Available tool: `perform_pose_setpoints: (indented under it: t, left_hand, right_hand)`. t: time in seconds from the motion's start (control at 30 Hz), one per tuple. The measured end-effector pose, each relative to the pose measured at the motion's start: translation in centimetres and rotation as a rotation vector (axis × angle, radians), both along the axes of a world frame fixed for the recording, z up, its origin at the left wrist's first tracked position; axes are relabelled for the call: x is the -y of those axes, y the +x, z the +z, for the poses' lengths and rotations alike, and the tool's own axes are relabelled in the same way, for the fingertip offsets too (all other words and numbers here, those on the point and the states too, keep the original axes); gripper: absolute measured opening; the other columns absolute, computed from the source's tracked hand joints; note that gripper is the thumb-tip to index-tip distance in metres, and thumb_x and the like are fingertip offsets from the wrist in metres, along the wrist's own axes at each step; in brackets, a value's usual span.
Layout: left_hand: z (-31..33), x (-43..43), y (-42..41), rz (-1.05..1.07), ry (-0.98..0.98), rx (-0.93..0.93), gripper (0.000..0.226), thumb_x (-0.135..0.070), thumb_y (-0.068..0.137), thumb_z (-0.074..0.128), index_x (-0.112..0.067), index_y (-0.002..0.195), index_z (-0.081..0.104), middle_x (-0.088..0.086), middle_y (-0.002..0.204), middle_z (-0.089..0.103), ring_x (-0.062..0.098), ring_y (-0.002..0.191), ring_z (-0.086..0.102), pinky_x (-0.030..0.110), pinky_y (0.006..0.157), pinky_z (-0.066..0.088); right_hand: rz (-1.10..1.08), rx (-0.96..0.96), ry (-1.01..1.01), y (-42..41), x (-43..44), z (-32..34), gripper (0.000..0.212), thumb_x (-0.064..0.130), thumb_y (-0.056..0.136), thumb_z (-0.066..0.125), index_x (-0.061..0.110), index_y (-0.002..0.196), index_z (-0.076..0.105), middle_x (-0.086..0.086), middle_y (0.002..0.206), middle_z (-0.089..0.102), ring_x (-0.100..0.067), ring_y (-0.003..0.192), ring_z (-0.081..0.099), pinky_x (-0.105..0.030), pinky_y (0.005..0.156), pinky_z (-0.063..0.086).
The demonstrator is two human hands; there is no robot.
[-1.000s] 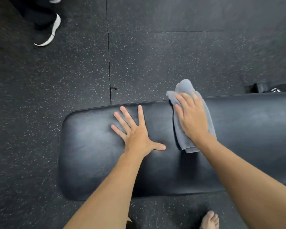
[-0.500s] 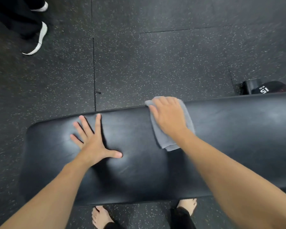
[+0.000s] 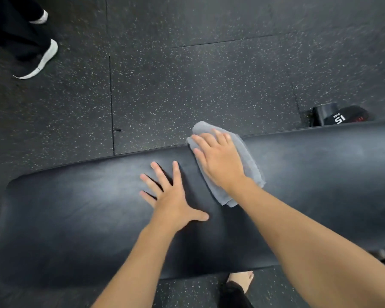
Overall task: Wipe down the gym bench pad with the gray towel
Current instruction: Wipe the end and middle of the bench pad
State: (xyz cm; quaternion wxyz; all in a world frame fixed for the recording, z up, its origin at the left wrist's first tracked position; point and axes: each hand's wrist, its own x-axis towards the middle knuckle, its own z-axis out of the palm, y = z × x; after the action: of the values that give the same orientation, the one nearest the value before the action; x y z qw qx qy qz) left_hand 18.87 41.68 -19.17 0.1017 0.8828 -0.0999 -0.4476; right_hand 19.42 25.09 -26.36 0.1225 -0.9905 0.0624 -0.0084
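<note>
The black gym bench pad (image 3: 76, 218) runs across the lower half of the view, its rounded end at the left. A folded gray towel (image 3: 250, 165) lies across the pad's far edge, one corner hanging past it. My right hand (image 3: 218, 161) presses flat on the towel, fingers pointing toward the far edge. My left hand (image 3: 171, 196) rests flat on the bare pad just left of the towel, fingers spread, holding nothing.
Speckled black rubber floor (image 3: 187, 85) surrounds the bench. A black 15 kg dumbbell (image 3: 340, 116) lies behind the pad at the right. Another person's shoe (image 3: 40, 61) stands at the far left. My bare foot (image 3: 240, 278) shows below the pad's near edge.
My right hand has pushed the towel toward the pad's far edge, so a corner now hangs over it. My left hand now sits closer to the towel.
</note>
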Motion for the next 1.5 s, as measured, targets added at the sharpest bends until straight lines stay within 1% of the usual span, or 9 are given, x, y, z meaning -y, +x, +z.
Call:
perform_pose_setpoints:
  t: [0.27,0.43,0.57,0.7,0.87,1.1,1.2,1.33,1.5]
  left_hand:
    - [-1.8,5.2,-1.7,0.162,0.132,0.051,0.18,-0.074,0.029,0.085,-0.021,0.14,-0.046,0.022,0.142,-0.054,0.051,0.132,-0.044,0.07,0.107,-0.016]
    - [-1.7,5.8,-1.6,0.16,0.168,0.05,0.181,-0.076,0.026,0.084,-0.021,0.139,-0.046,0.023,0.145,-0.051,0.052,0.135,-0.041,0.069,0.109,-0.014]
    - [-1.8,5.8,-1.6,0.162,0.18,0.039,0.182,-0.077,0.024,0.083,-0.019,0.138,-0.047,0.025,0.145,-0.05,0.054,0.135,-0.04,0.07,0.108,-0.014]
    - [-1.8,5.8,-1.5,0.164,0.169,0.052,0.183,-0.076,0.023,0.084,-0.019,0.139,-0.046,0.025,0.146,-0.049,0.053,0.135,-0.039,0.069,0.108,-0.015]
    - [-2.1,5.6,-1.6,0.169,0.155,0.065,0.182,-0.076,0.023,0.084,-0.02,0.138,-0.046,0.025,0.148,-0.046,0.052,0.136,-0.039,0.07,0.108,-0.014]
    - [-2.0,5.9,-1.7,0.172,0.199,0.063,0.182,-0.075,0.024,0.085,-0.021,0.141,-0.043,0.022,0.148,-0.048,0.05,0.137,-0.039,0.068,0.11,-0.014]
    - [-0.6,7.2,-1.5,0.186,0.251,0.067,0.175,-0.062,0.032,0.092,-0.024,0.148,-0.034,0.021,0.153,-0.041,0.053,0.141,-0.03,0.069,0.112,-0.005]
    - [0.6,13.3,-1.6,0.013,-0.022,0.166,0.138,-0.047,0.056,0.091,-0.034,0.157,-0.002,-0.002,0.165,-0.021,0.043,0.149,-0.016,0.066,0.116,0.009]
    - [-0.6,26.5,-3.3,-0.014,0.033,0.007,0.165,-0.066,0.041,0.088,-0.031,0.148,-0.033,0.02,0.147,-0.05,0.058,0.13,-0.043,0.076,0.106,-0.013]
  right_hand:
    - [-0.109,-0.108,-0.148,-1.3,11.2,0.7,0.04,0.039,0.1,0.04,0.015,0.076,0.06,-0.01,0.073,0.067,-0.034,0.07,0.06,-0.042,0.069,0.043]
    - [-0.114,-0.288,-0.314,-5.0,21.2,2.4,0.066,0.037,0.096,0.002,0.014,0.102,0.063,-0.01,0.09,0.064,-0.036,0.081,0.055,-0.04,0.071,0.025]
    - [-0.279,-0.111,-0.128,-4.3,19.3,1.8,0.045,0.037,0.1,0.025,0.016,0.076,0.056,-0.011,0.078,0.066,-0.036,0.073,0.053,-0.043,0.073,0.035]
    - [-0.166,-0.085,-0.16,-2.8,13.3,1.5,0.032,0.03,0.101,0.041,0.022,0.087,0.069,-0.004,0.085,0.066,-0.033,0.078,0.057,-0.042,0.075,0.042]
    - [0.033,-0.175,-0.005,1.2,2.6,1.5,0.042,0.04,0.105,0.028,0.019,0.112,0.064,-0.003,0.11,0.067,-0.031,0.1,0.057,-0.042,0.092,0.037]
    - [0.107,-0.221,-0.062,1.2,3.0,1.3,0.05,0.047,0.103,0.02,0.021,0.112,0.062,0.001,0.106,0.066,-0.025,0.097,0.058,-0.036,0.088,0.035]
    - [0.043,-0.191,-0.027,0.1,6.8,1.3,0.036,0.045,0.104,0.038,0.018,0.102,0.062,-0.003,0.099,0.067,-0.029,0.092,0.06,-0.04,0.085,0.04]
    - [0.005,-0.193,-0.09,-3.3,16.6,1.4,0.038,0.041,0.103,0.032,0.02,0.1,0.064,-0.005,0.099,0.066,-0.03,0.09,0.061,-0.04,0.08,0.041]
    - [-0.051,-0.305,-0.367,-9.1,33.1,1.8,0.054,0.037,0.105,0.008,0.027,0.12,0.059,-0.003,0.097,0.062,-0.031,0.085,0.059,-0.043,0.075,0.043]
